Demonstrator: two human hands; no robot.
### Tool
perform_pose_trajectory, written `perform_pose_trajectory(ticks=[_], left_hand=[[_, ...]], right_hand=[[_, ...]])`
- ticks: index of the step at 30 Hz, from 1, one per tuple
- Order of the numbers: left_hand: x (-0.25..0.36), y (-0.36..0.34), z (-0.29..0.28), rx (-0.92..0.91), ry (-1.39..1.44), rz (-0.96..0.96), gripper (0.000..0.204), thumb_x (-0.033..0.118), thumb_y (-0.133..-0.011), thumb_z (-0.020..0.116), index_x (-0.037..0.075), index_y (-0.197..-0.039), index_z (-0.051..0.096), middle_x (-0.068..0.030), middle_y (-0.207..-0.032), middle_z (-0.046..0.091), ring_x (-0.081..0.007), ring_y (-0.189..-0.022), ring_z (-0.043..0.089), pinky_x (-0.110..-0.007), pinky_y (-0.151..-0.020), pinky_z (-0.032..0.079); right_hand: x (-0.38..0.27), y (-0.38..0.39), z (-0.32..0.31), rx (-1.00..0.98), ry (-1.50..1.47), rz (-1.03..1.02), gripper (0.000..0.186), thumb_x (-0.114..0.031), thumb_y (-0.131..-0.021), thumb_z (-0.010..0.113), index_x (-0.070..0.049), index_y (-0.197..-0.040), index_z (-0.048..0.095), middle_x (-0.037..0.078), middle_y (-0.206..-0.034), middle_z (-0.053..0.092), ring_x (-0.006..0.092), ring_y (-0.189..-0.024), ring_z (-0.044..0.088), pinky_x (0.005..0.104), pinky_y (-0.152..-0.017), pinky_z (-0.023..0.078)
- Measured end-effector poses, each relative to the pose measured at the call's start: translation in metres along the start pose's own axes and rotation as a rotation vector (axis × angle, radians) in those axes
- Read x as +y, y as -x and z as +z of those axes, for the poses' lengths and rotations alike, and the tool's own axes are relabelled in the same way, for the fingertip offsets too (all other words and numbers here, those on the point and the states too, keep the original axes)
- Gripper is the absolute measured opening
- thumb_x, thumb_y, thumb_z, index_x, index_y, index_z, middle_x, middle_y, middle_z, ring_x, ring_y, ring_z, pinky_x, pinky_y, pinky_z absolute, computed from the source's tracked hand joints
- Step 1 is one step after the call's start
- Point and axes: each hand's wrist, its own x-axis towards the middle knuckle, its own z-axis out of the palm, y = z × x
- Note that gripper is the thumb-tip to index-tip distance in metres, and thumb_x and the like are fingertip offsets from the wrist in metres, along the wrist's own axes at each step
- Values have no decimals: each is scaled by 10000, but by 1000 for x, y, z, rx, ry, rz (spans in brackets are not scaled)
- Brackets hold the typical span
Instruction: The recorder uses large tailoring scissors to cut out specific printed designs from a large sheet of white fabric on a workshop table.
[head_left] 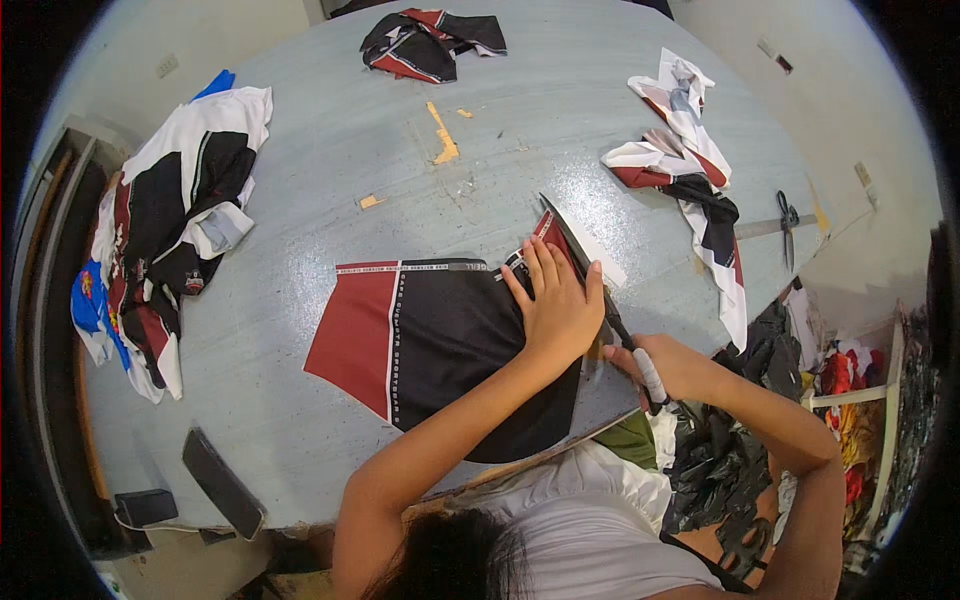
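Note:
A cut fabric panel [455, 345], black in the middle with dark red ends and thin white lettered bands, is spread on the table before me. My left hand [558, 305] lies flat on its right part, fingers stretched out and pressing the cloth. In my right hand [680, 368] is a large pair of scissors [650, 378], its handle wrapped in something pale. Its long blades point away from me along the panel's right edge. A narrow white strip of cloth [598, 243] lies just right of the blades. My left hand partly hides the panel's red right end.
Bundled garment pieces [195, 200] lie at the left, with a dark pile [430, 45] far back and a white-and-red heap [690, 165] at the right. Near the right edge are smaller scissors [788, 225] and a ruler [762, 229]. A dark slab [222, 483] rests at the near left.

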Motion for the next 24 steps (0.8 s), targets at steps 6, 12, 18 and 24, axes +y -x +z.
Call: perform_pose_trajectory(ticks=[6, 12, 18, 24], left_hand=[[-2, -1, -5, -73, -30, -11, 745, 472, -946, 245, -160, -1339, 244, -295, -1459, 136, -362, -1394, 37, -603, -1052, -70], [-6, 0, -11, -112, -77, -26, 761, 492, -949, 223, -153, -1354, 211, -298, -1466, 98, -368, -1395, 17, -620, -1039, -76], [-15, -3, -53, -359, -201, 61, 914, 645, -844, 377, -73, -1389, 220, -295, -1468, 95, -448, -1370, 24, -683, -1001, -33], [-17, 35, -121, -502, -463, -235, 1049, 720, -688, 571, 68, -1429, 217, -285, -1470, 81, -556, -1317, 60, -753, -916, 175]], right_hand=[[0, 2, -4, -14, 45, 21, 547, -443, -946, 421, 35, -700, 521, 83, -503, 532, 181, -451, 588, 316, -448, 444], [-2, 5, -5, -12, 86, 71, 570, -458, -935, 425, 54, -731, 569, 103, -482, 569, 209, -455, 592, 318, -488, 461], [30, 33, 70, -14, -889, -19, 620, -516, -938, 356, 8, -679, 562, 142, -552, 588, 221, -550, 616, 307, -573, 495], [48, 65, 188, 304, -1397, -146, 398, -441, -955, 400, -62, -839, 437, 128, -656, 541, 265, -600, 594, 423, -617, 525]])
